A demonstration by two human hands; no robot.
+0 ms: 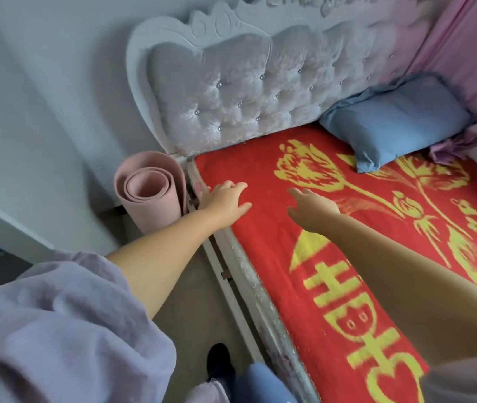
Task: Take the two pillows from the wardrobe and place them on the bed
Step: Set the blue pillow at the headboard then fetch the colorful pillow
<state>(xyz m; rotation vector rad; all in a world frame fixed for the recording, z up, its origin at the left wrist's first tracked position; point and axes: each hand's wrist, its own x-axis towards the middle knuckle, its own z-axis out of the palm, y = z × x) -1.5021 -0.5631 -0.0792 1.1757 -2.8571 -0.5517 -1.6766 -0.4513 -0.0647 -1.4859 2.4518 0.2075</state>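
A person leans over the bed (260, 228), left hand (225, 199) and right hand (313, 209) spread wide and empty above the red blanket (333, 286). One blue pillow (394, 120) lies against the headboard (231, 91); no second pillow is visible, and the task risks ending one short.

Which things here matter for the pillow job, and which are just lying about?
Part of the job: blue pillow by the headboard; bed with its red blanket; left hand and right hand, both empty.

Just lying about: rolled pink mat; pink curtain.
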